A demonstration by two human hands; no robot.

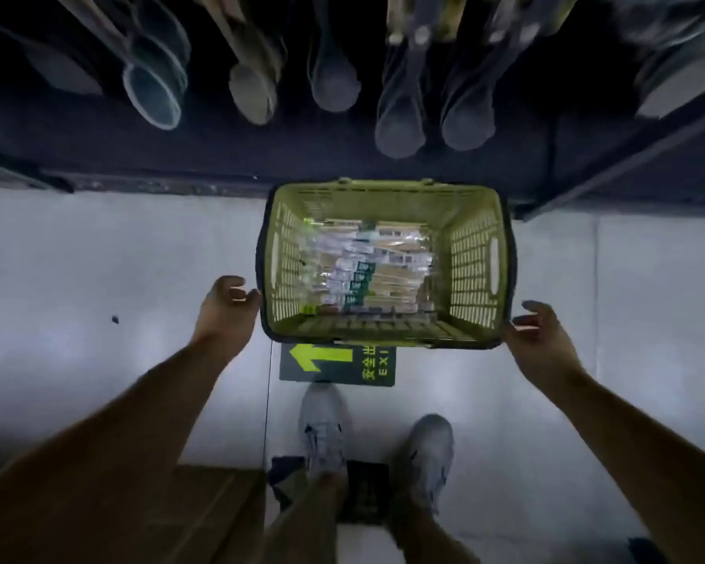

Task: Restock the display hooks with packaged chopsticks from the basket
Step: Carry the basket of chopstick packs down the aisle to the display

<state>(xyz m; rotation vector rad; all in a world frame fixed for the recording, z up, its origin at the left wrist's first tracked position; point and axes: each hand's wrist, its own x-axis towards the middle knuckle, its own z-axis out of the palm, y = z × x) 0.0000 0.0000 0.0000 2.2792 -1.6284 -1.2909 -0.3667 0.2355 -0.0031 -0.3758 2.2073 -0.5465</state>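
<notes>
Well, the basket, a yellow-green lattice one with a dark rim, sits on the pale floor. The chopsticks lie flat in its bottom: clear packets of pale wooden sticks with green-and-white labels, piled loosely. The left grip is at the basket's left rim, fingers curled; whether it clasps the rim I cannot tell. The right grip hovers just beside the basket's near right corner, fingers loosely spread, holding nothing. Beyond the basket hang blurred utensils.
</notes>
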